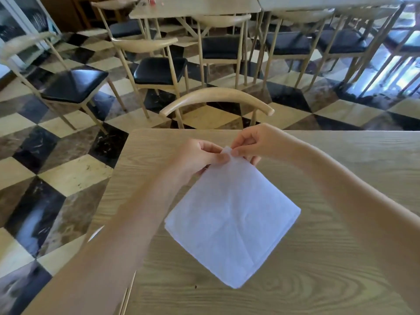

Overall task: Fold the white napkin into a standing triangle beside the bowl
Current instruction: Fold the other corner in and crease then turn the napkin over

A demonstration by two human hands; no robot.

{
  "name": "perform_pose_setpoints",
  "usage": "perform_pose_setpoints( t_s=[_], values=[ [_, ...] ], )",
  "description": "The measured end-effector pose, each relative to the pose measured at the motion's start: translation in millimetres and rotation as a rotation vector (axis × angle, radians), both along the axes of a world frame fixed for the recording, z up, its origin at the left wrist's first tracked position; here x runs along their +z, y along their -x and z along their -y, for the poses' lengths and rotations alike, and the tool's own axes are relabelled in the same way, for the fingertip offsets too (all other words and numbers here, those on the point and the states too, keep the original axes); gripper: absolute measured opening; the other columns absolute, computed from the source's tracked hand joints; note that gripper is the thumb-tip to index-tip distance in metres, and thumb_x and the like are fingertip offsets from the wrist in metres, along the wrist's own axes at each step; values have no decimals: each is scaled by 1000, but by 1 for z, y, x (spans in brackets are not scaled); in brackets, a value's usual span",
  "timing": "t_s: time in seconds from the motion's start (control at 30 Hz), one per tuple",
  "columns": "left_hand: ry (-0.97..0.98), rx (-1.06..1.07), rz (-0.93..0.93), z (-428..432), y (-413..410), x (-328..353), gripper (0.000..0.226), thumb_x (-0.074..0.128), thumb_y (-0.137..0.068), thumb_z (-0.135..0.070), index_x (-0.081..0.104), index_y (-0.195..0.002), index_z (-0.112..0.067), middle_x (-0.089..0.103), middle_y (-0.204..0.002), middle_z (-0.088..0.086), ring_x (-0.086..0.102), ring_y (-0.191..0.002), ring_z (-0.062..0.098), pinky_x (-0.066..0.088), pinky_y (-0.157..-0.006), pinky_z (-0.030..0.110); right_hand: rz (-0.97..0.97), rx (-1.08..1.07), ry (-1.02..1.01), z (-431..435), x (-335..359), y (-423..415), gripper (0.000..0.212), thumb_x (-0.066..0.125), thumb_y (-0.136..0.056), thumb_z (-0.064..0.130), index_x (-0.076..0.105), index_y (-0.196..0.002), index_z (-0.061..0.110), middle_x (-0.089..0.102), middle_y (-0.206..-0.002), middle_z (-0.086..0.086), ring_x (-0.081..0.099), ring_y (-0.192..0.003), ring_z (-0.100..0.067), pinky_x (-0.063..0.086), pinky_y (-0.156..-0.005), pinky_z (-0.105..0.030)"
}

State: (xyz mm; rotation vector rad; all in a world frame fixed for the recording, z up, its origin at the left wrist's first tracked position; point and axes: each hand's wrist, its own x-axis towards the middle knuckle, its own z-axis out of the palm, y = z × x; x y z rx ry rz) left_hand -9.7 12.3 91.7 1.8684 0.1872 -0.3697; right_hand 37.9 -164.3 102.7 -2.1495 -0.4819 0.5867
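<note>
1. I read this as an early fold. The napkin (229, 214) lies as a diamond on the table (341, 280), one point toward me, and my two hands meet at its far corner.
2. My left hand (200, 158) is closed narrow, thumb and fingers pinching that corner from the left. My right hand (252, 142) pinches the same tip from the right, fingers curled tight. The two hands nearly touch.
3. The far corner is raised off the wood; the rest of the cloth lies flat.
4. Next, I judge, the pinched corner should come toward me and land on the near point, edges matched, to make a triangle. That calls for an even pull from both hands so the layers do not slide apart.
5. The napkin is thin, soft white fabric, already doubled: stacked edges show along its left and right corners, and faint creases cross the middle.
6. The table is pale wood with strong grain and a rounded corner. A curved wooden chair back (216, 98) stands just beyond it.
7. I cannot see any bowl, so where the finished triangle belongs is unclear.
</note>
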Motion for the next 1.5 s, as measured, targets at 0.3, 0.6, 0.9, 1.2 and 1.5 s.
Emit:
perform_pose_setpoints(
  t_s=[0.3, 0.6, 0.9, 1.2, 1.5],
  values=[
    [44, 35, -74, -7, -88, -114, 6, 72, -80, -16, 68, -79, -12, 64, -72, 3, 58, -60, 11, 45, -48, 14, -29, -287, 16, -26, -137, -76, 6, 68, -81, 21, 68, -77, 16, 62, -71, -3, 54, -60, -12, 47, -58, -25],
    [57, 48, -83, -22, -114, -161, 21, 65, -85, -15, 67, -105, -8, 66, -86, -2, 62, -65, 2, 46, -52, 10, -325, -42, 137, 10, -182, -81, 12, 62, -86, 30, 67, -94, 22, 70, -92, 5, 66, -87, -10, 54, -81, -28],
    [-270, -229, -382, -84, -58, -174, 24, 67, -83, -22, 60, -105, -18, 67, -93, -1, 60, -72, 9, 49, -66, 25, -312, -40, 330, 41, -192, -66, 23, 68, -80, 27, 64, -101, 17, 58, -84, 0, 55, -73, -16, 49, -70, -27],
    [-263, -115, -270, -91, -28, -189, 2, 64, -85, -13, 65, -84, -12, 62, -80, 2, 59, -69, 12, 49, -56, 19, -214, -171, 350, 69, -201, -33, 16, 69, -74, 11, 68, -89, 15, 65, -80, -5, 60, -58, -16, 48, -62, -25],
    [-521, -41, 14, -87, -21, -198, 10, 68, -80, -12, 63, -73, -8, 54, -63, -3, 45, -58, 13, 31, -53, 22, 253, -371, 160, 70, -219, -6, 16, 63, -72, -3, 65, -74, 12, 42, -67, 9, 42, -63, -12, 33, -57, -15]
  ],
)
